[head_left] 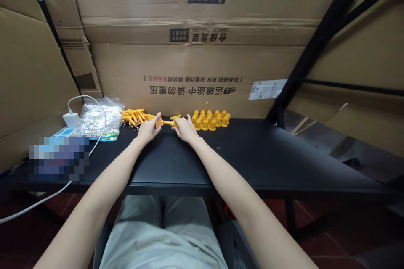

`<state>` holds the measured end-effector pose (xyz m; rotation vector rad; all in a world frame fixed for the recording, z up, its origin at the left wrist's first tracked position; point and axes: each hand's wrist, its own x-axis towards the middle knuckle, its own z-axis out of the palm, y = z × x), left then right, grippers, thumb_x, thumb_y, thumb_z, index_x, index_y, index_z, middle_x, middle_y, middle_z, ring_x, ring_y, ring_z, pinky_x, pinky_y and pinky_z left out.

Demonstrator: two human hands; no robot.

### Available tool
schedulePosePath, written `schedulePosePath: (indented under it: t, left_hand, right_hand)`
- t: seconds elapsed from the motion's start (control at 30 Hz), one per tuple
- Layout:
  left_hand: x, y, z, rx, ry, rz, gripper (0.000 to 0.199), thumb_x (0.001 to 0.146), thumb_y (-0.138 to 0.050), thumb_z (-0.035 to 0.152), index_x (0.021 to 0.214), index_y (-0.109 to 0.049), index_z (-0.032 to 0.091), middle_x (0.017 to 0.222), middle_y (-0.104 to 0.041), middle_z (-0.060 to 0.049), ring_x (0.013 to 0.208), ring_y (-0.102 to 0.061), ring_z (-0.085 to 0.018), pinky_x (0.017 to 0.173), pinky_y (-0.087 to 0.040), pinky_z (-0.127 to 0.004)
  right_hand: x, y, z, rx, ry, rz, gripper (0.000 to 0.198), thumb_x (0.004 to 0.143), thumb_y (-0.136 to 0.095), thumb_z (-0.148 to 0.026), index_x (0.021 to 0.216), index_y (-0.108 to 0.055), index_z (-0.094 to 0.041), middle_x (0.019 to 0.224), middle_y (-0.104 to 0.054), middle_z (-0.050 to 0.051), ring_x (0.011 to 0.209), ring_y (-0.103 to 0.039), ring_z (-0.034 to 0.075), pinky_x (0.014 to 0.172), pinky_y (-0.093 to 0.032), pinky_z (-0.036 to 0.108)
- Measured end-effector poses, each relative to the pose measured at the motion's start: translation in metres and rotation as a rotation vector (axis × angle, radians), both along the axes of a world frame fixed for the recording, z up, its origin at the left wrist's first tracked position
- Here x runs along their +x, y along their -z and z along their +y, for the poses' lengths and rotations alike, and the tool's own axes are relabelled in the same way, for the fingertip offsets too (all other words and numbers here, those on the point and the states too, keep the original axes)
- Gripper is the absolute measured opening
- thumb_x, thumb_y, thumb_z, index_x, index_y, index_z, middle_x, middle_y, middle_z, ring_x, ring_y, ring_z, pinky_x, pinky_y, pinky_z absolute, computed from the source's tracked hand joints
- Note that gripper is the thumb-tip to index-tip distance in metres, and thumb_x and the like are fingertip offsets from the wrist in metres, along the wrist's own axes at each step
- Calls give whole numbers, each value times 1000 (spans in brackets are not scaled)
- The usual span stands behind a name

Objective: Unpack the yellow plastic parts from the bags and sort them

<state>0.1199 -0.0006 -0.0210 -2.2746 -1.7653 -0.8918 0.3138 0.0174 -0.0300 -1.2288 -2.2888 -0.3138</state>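
Observation:
Over the far part of the black table [176,164], both hands grip an orange plastic piece with a ridged rod [167,122] that spans the gap between them. My left hand [149,130] is closed around its wider left end. At the other end, the fingers of my right hand [187,130] pinch it. A pile of long orange pieces [131,116] with thin metal chains lies just left of my left hand. Another small orange piece [175,117] rests behind my right hand. Orange cup-shaped pieces [205,123] stand in rows to the right.
Clear plastic bags [100,114] lie at the back left beside a white charger [71,119]. Its white cable [96,144] runs over the front edge, past a pixelated item [58,159]. Cardboard [176,61] walls the back; a black metal post [303,54] rises at right.

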Motion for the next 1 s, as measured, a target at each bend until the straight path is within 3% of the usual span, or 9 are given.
schedulePosePath:
  t: [0.17,0.33,0.47,0.57,0.63,0.8,1.0]
  left_hand:
    - [-4,2,5,-8,58,-91,57,81,-59,26,137,-50,16,73,-66,-2,64,-60,-14,67,-45,-23]
    - [-6,3,9,-115,132,-323,53,75,-62,20,128,-59,12,54,-50,6,49,-46,-8,52,-38,-19]
    - [-3,1,7,-292,158,-541,60,78,-61,21,136,-51,9,50,-47,8,40,-39,-6,44,-35,-20]
    - [-1,-1,5,-331,194,-624,62,80,-61,23,139,-47,9,50,-49,7,39,-39,-6,44,-38,-21]
    - [1,-1,4,-292,212,-581,58,82,-60,24,137,-50,11,50,-49,7,41,-40,-7,47,-40,-22]
    - [1,-1,1,-41,124,-233,53,82,-60,24,134,-55,15,62,-61,2,57,-53,-11,66,-45,-23]
    - [-2,2,3,0,99,-71,58,87,-54,26,142,-43,14,84,-71,-7,75,-64,-17,77,-47,-26]
  right_hand:
    - [-3,0,-1,19,12,-17,21,89,-55,-20,109,-60,-17,109,-68,12,102,-59,25,109,-24,56]
    - [-6,-1,-3,44,23,-64,17,91,-53,-18,106,-60,-17,109,-67,12,102,-58,24,110,-22,56]
    - [-6,-4,-5,83,37,-96,16,91,-51,-18,105,-60,-17,106,-67,12,102,-57,25,112,-18,57]
    - [-6,-6,-5,116,58,-104,17,92,-48,-18,105,-59,-18,102,-66,11,100,-56,26,112,-16,58]
    - [-5,-6,-5,126,74,-98,17,92,-48,-18,106,-59,-18,101,-65,11,100,-55,27,112,-16,58]
    - [0,-4,-2,81,9,-54,20,92,-49,-18,111,-57,-18,107,-65,12,101,-57,25,111,-21,56]
    - [1,4,3,-80,-64,31,26,93,-48,-21,118,-54,-16,121,-62,15,113,-56,25,103,-34,53]
